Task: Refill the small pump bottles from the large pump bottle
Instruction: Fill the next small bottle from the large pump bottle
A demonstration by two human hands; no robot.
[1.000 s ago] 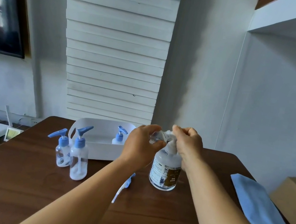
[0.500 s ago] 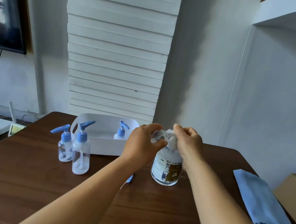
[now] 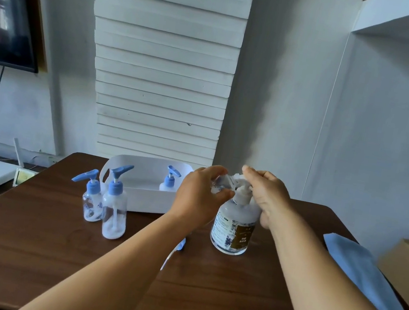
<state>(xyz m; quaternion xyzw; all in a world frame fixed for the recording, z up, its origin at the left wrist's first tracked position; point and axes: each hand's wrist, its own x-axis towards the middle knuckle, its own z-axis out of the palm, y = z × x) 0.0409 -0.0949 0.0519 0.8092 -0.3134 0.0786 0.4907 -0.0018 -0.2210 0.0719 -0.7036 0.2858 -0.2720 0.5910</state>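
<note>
The large pump bottle (image 3: 233, 229) stands upright on the dark wood-grain table (image 3: 47, 258), a rounded clear bottle with a pale printed label and a brown panel, its white pump head at the top. The right hand (image 3: 265, 195) comes in from the right with the forearm stretched across the table; its fingers curl down over the pump head and its thumb side lies against the bottle's shoulder. The left hand (image 3: 198, 194) reaches in from the lower left, fingers and thumb curled round a small clear bottle (image 3: 219, 184) held up just beside the pump's spout; how much of that bottle shows is slight, so its fill cannot be told. Beneath the left forearm a loose blue pump with its thin tube (image 3: 176, 251) lies flat on the table. To the left stand two small clear pump bottles (image 3: 114, 210) with blue pump tops, touching or nearly so. Behind them sits a white smooth-walled plastic tray (image 3: 137, 198) holding another small blue-topped bottle (image 3: 169, 182). A soft blue cloth (image 3: 366, 277) lies near the table's right edge.
</note>
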